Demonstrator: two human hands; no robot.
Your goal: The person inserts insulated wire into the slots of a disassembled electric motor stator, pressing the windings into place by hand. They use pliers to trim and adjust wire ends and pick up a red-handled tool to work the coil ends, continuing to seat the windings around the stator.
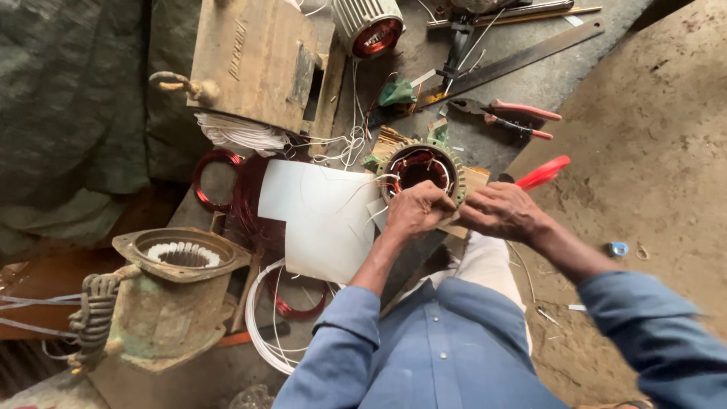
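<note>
Your left hand [415, 210] rested on the near rim of the round motor stator [422, 170], its fingers curled in tight over the edge; what they pinched, if anything, could not be told, since the knuckles hid the fingertips. Your right hand [501, 212] lay just beside it, at the stator's right edge, the fingers bent down and closed together, again hiding whatever they might have gripped. The two hands nearly touched each other.

The stator sat flat on a small wooden block [473, 182], open face up, with red copper winding inside its toothed metal ring and a few thin white wires trailing off to the left. Directly left of it lay a white sheet of paper [322, 220], overlapping a loose coil of red copper wire [216, 178]. A red-handled tool [543, 173] stuck out just behind your right hand.

Farther back on the grey slab were red-handled pliers [515, 117], a long saw blade [522, 57], and a ribbed motor housing [369, 26] with a red inside. At the lower left stood a larger, rusty green motor body [170, 291] with thick cables looped at its side, well apart from your hands. Your blue sleeves filled the bottom of the view.
</note>
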